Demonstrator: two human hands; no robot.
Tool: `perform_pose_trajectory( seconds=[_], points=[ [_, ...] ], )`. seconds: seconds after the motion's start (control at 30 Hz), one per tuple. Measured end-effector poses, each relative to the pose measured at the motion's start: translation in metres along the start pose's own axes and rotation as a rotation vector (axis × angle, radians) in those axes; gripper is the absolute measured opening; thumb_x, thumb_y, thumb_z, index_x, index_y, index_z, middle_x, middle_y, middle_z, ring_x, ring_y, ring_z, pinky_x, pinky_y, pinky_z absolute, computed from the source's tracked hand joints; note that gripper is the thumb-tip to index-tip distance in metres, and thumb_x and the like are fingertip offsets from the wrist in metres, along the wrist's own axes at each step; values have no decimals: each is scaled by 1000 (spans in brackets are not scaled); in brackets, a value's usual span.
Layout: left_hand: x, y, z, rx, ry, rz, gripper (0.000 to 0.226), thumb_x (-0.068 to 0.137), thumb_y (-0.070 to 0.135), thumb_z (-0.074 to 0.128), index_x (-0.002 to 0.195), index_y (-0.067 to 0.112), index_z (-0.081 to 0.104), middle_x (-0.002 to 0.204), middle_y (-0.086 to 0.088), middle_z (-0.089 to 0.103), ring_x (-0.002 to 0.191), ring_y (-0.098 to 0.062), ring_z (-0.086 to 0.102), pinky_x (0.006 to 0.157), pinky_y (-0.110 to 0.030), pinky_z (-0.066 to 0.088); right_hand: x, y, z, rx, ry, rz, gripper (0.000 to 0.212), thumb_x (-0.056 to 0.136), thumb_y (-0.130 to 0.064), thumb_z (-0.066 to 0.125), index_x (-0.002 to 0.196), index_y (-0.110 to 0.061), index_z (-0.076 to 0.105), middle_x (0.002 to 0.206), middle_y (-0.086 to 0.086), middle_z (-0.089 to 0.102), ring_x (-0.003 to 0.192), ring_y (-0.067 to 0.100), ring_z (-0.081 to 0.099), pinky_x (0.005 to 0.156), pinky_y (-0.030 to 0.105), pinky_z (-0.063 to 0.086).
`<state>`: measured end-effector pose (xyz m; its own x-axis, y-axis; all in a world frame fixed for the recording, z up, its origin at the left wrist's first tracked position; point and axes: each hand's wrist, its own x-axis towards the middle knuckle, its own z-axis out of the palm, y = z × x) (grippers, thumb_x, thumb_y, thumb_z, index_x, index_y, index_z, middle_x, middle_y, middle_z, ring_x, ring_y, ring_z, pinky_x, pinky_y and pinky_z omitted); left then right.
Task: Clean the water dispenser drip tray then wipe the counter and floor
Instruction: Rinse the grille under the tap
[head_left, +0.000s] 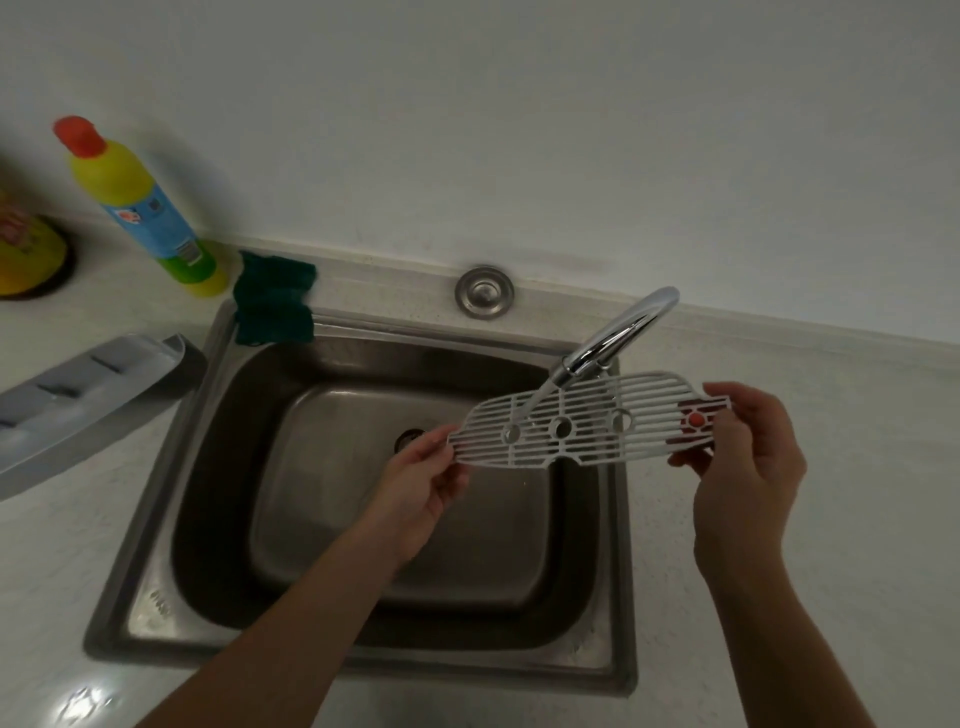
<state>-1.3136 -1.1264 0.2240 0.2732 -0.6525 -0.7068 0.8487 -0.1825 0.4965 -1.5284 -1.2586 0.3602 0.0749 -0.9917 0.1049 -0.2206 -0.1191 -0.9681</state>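
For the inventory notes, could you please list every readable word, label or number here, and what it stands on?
No text reads clearly.
Yellow detergent bottle: blue label, print too blurred.
Yellow container at the left edge: red print, blurred.
Sink rim: small stamped marks, illegible.
Drip tray grate: no text.

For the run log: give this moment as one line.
both hands hold drip tray grate | over sink | under faucet

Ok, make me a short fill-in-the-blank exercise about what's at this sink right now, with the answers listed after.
1. Both hands hold the white slatted plastic drip-tray grate above the stainless steel ____.
2. The left hand and right hand grip its opposite ____.
3. The dark green cloth lies over the sink's back-left ____.
4. The yellow detergent bottle has a ____ cap.

Answers: sink; ends; corner; red
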Motion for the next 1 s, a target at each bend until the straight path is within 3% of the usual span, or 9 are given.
perform_pose_trajectory(
  seconds=[0.13, 0.27, 0.43, 0.57, 0.7, 0.8, 0.93, 1.0],
  points=[
    [4, 17, 22, 7, -52, 48, 31, 104, 3, 49, 124, 9, 71, 109, -10, 77, 81, -15, 72, 65, -26, 59, 22, -10, 0, 56, 61, 21, 29, 97, -16, 43, 101, -29, 68, 89, -5, 72, 77, 13, 69, 61, 25, 59],
    [-2, 19, 8, 31, -124, -27, 25, 103, 7, 53, 116, 8, 75, 103, -12, 77, 80, -16, 74, 67, -28, 62, 18, -2, -3, 69, 24, 90, 30, 98, -15, 43, 101, -27, 70, 90, -3, 73, 80, 15, 70, 64, 27, 62],
    [-21, 30, -32, 119, -39, -28, 24, 92, 13, 65, 113, 7, 75, 103, -17, 79, 77, -19, 77, 61, -28, 63, -10, 30, 4, -4, -79, 190, 38, 99, -11, 45, 96, -39, 71, 96, -2, 76, 85, 16, 76, 69, 28, 63],
    [-42, 60, -57, 286, 88, 138, 22, 94, 13, 65, 113, 14, 75, 107, -14, 79, 80, -19, 78, 62, -28, 62, -19, 61, 18, -159, -260, 312, 35, 104, -12, 50, 102, -41, 70, 101, -8, 76, 93, 12, 76, 72, 26, 64],
    [-68, 93, -71, 560, 180, 418, 25, 101, 12, 60, 105, 30, 77, 105, -4, 80, 92, -19, 78, 71, -35, 58, -8, 83, 37, -354, -378, 343, 31, 104, -11, 52, 123, -30, 67, 113, -8, 71, 101, 11, 71, 90, 43, 62],
    [-80, 108, -76, 690, 251, 554, 24, 101, 13, 60, 108, 32, 74, 105, 3, 79, 93, -13, 77, 69, -31, 62, 13, 91, 55, -494, -423, 287, 34, 102, -11, 52, 132, -21, 66, 122, 3, 71, 108, 19, 68, 99, 48, 57],
    [-86, 115, -78, 763, 337, 619, 26, 101, 13, 60, 108, 36, 69, 104, 16, 76, 96, -5, 74, 65, -18, 61, 35, 99, 71, -596, -407, 248, 38, 98, -7, 54, 133, -15, 66, 124, 12, 71, 103, 20, 63, 91, 30, 44],
    [-89, 117, -79, 850, 389, 672, 28, 101, 13, 61, 106, 40, 66, 99, 13, 76, 94, -3, 73, 65, -18, 61, 41, 100, 75, -608, -368, 226, 34, 95, -5, 54, 124, -15, 69, 120, 12, 71, 106, 25, 62, 90, 32, 43]
  ],
)
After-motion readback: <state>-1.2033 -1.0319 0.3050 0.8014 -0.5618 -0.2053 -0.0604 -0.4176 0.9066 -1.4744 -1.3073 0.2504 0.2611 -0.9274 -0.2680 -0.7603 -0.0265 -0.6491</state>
